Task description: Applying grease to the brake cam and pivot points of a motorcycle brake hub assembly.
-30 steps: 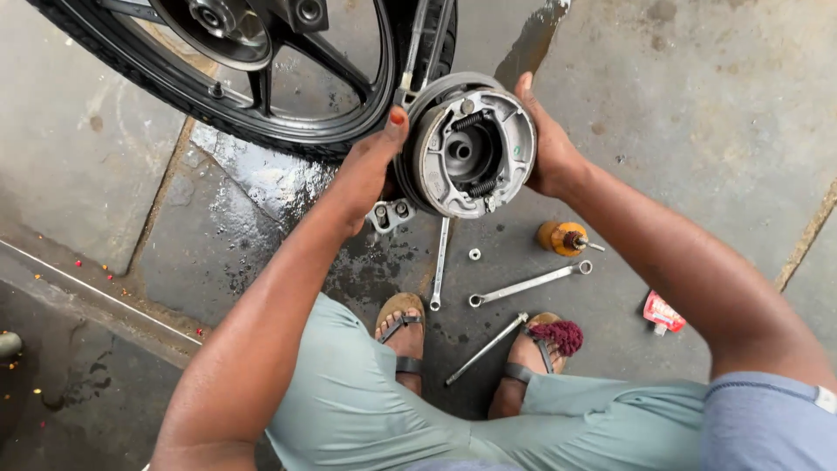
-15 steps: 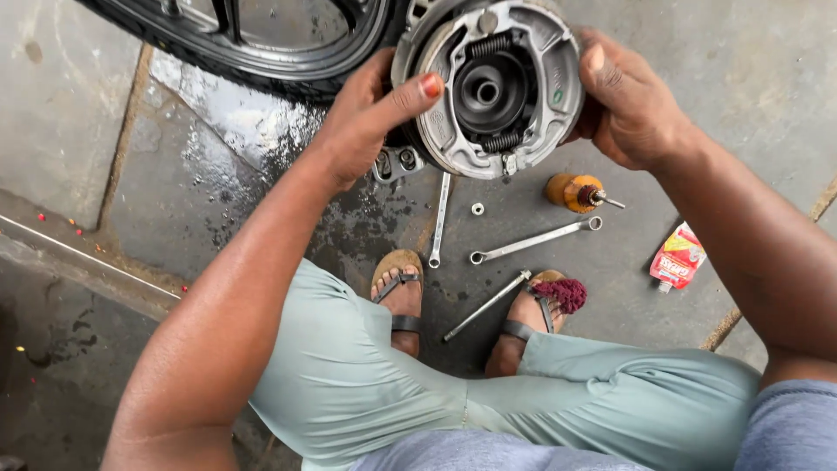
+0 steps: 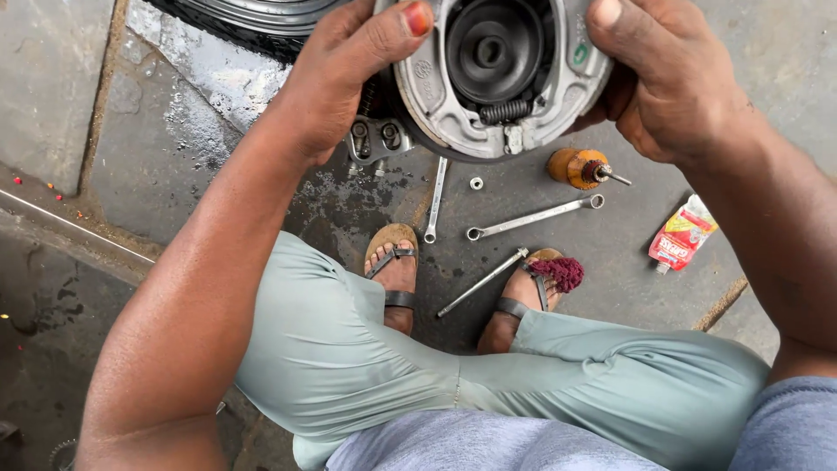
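Here the brake plate (image 3: 501,74) is gripped at its rim by both hands, the left hand (image 3: 340,83) curled round one edge with the thumb pressed on its face, the right hand (image 3: 667,78) clamped on the other. It is held clear of the ground, beside the tyre (image 3: 253,22), its shoes and spring (image 3: 504,111) seated. Two spanners (image 3: 532,216), a rod (image 3: 482,283), a small washer (image 3: 476,183), a wooden-handled tool (image 3: 580,167) and a red sachet (image 3: 683,235) are left lying on the wet floor (image 3: 218,122), so refitting seems not yet done.

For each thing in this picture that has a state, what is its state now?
Brake drum plate: lifted, gripped on both sides.
Left hand: closed on the plate's rim.
Right hand: closed on the plate's other side.
Ring spanner: lying flat on the floor.
Glue tube: lying on the floor.
Floor: wet by the tyre.
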